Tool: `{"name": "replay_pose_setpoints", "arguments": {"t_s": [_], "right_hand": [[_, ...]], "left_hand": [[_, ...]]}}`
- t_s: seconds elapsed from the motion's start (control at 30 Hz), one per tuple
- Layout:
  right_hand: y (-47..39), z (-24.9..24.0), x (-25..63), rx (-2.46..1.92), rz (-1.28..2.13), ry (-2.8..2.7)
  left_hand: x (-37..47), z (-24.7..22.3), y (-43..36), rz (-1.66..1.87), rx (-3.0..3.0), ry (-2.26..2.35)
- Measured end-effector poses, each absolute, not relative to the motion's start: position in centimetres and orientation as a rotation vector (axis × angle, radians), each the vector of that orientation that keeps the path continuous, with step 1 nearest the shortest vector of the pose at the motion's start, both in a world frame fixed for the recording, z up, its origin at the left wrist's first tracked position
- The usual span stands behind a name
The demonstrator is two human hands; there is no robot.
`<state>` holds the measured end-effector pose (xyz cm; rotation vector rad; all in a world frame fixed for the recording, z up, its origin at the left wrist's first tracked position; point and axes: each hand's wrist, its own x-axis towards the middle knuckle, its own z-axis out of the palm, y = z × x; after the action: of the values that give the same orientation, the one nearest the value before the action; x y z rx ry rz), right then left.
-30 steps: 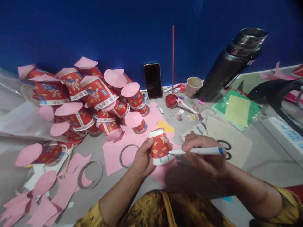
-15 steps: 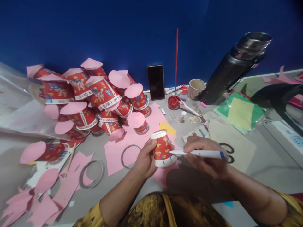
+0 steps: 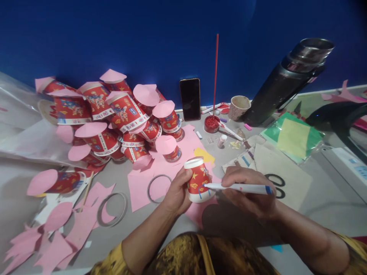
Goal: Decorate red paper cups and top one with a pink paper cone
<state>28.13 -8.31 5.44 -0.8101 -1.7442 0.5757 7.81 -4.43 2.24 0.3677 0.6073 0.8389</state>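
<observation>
My left hand (image 3: pixel 178 193) is wrapped round a red paper cup (image 3: pixel 196 178) held upside down, its white base up and its white rim below. Gold stars, cloud patterns and blue drawn lines show on the cup's side. In my right hand (image 3: pixel 249 191) is a white marker (image 3: pixel 241 188) with a blue end, gripped between thumb and fingers. The marker's tip meets the cup's side near the blue lines. Some fingers of the left hand are hidden behind the cup.
Red cups with pink paper cones (image 3: pixel 126 110) pile up at the left. Pink paper (image 3: pixel 140 189), tape rolls (image 3: pixel 112 209) and scraps lie nearby. Behind stand a phone (image 3: pixel 189 99), a glitter pot (image 3: pixel 211 124), a paper cup (image 3: pixel 239 108) and a black flask (image 3: pixel 286 84). Scissors (image 3: pixel 275 180) lie right.
The marker's tip has shifted slightly up and left on the cup's side. Both hands keep their grips; the whole view has moved slightly.
</observation>
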Motion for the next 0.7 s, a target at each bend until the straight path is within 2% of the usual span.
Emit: {"name": "replay_pose_setpoints", "arguments": {"t_s": [0.7], "right_hand": [[-8.37,5.32,28.23,-0.830,0.573,-1.743]], "left_hand": [[7.80,2.24,-4.58,0.855,0.403,0.643]]}}
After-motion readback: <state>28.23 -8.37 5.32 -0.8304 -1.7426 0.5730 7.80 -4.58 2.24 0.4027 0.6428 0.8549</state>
